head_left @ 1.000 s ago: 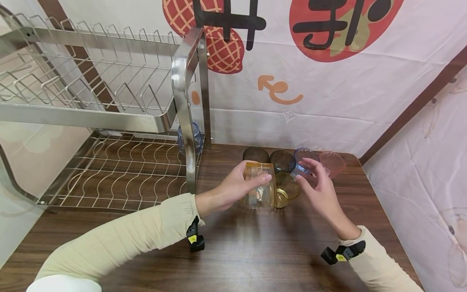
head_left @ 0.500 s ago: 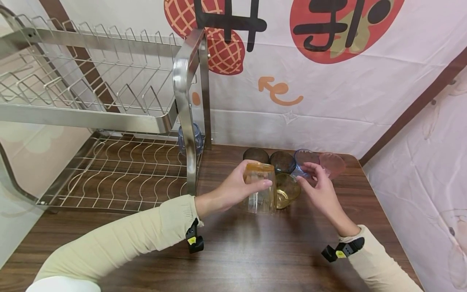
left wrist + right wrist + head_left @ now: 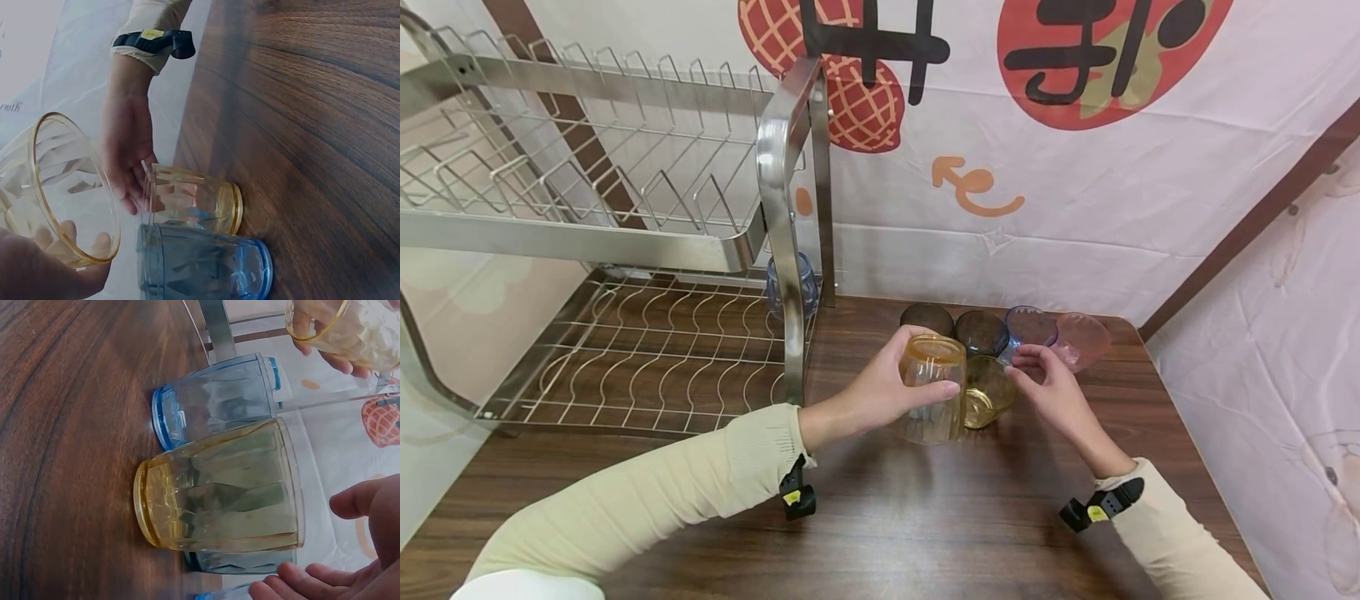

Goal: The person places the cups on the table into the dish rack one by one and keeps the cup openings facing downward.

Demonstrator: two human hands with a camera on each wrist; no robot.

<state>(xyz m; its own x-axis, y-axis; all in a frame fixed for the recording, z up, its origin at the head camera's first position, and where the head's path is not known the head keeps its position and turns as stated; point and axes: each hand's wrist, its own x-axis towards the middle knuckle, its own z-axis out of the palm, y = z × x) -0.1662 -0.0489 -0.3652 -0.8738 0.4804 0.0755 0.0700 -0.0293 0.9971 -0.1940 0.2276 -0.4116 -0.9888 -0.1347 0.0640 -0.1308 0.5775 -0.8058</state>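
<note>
My left hand (image 3: 883, 385) holds an amber glass tumbler (image 3: 934, 392) upside down, thumb across its near side and fingers behind it. In the left wrist view the wide mouth of this tumbler (image 3: 22, 165) shows. Beside it, a second amber tumbler (image 3: 987, 400) stands upright on the table. My right hand (image 3: 1051, 392) is at the right of that tumbler's rim, holding nothing. In the right wrist view its thumb (image 3: 353, 500) and fingers (image 3: 306, 581) are apart, close to the mouth of the standing tumbler (image 3: 231, 487).
Behind stand a dark tumbler (image 3: 925, 317), a dark blue one (image 3: 981, 332), a blue one (image 3: 1032, 323) and a pink one (image 3: 1084, 340). A two-tier metal dish rack (image 3: 782, 192) is at left, with a blue glass (image 3: 793, 285) on its lower tier. A printed cloth (image 3: 1075, 217) hangs behind.
The held tumbler has tilted so its base faces the head camera more. My right hand has moved down from in front of the blue tumbler to the standing amber tumbler's rim.
</note>
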